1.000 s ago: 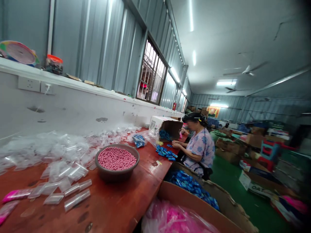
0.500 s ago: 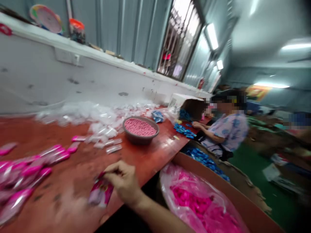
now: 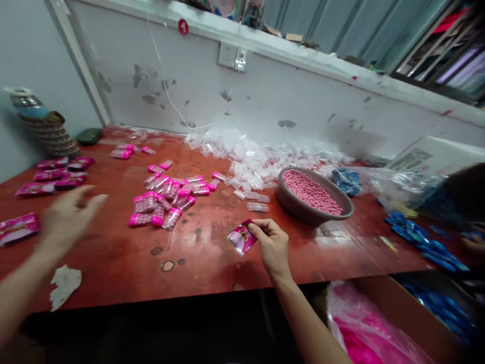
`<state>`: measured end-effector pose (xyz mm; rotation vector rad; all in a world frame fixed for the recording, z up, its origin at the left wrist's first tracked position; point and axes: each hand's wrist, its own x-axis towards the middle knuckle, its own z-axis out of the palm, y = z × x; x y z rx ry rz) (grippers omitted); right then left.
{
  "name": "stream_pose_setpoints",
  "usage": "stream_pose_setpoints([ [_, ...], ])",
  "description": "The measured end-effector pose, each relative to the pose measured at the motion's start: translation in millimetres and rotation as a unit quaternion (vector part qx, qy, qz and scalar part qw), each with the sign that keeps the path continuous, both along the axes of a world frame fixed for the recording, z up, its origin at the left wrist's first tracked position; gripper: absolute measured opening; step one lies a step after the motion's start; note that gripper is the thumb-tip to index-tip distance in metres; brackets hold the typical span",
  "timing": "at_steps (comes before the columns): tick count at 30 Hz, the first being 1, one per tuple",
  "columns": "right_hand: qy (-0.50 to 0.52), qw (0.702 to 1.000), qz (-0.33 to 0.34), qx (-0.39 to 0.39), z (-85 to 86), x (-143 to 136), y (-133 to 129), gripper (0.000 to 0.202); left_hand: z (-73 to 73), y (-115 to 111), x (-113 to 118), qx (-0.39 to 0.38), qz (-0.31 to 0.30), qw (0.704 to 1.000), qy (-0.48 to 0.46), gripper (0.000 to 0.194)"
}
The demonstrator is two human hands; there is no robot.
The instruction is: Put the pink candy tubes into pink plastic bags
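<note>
A small pink printed packet (image 3: 242, 237) is pinched at its upper corner between the thumb and fingers of my right hand (image 3: 271, 245), held above the table's front half. My left hand (image 3: 70, 217), slightly blurred, reaches over the table's left side with finger and thumb apart and nothing visible in it. Beyond and beside it lie stacked pink packets (image 3: 51, 174), and a single pink packet (image 3: 18, 228) lies to its left. Between my hands is a pile of clear tubes with pink caps (image 3: 166, 197), filled with pink beads.
A grey-brown bowl of pink beads (image 3: 310, 194) stands right of my right hand. Empty clear tubes (image 3: 250, 167) are heaped along the wall. Below the table's right front edge sits a plastic bag of pink pieces (image 3: 364, 323). A woven-covered flask (image 3: 45, 126) stands far left.
The view has swung left, bringing my left hand and the stacked packets into sight. My right hand still pinches the pink packet. The co-worker is now mostly out of view.
</note>
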<state>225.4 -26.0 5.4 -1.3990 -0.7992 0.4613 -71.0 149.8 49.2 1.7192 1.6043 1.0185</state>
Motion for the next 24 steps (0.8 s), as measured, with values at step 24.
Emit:
stream_pose_setpoints([
  [24,-0.495,0.864,0.007,-0.094,-7.1,1.8,0.7,0.027,-76.2,-147.8,212.2,-0.248,-0.075,0.748,-0.611,0.036],
])
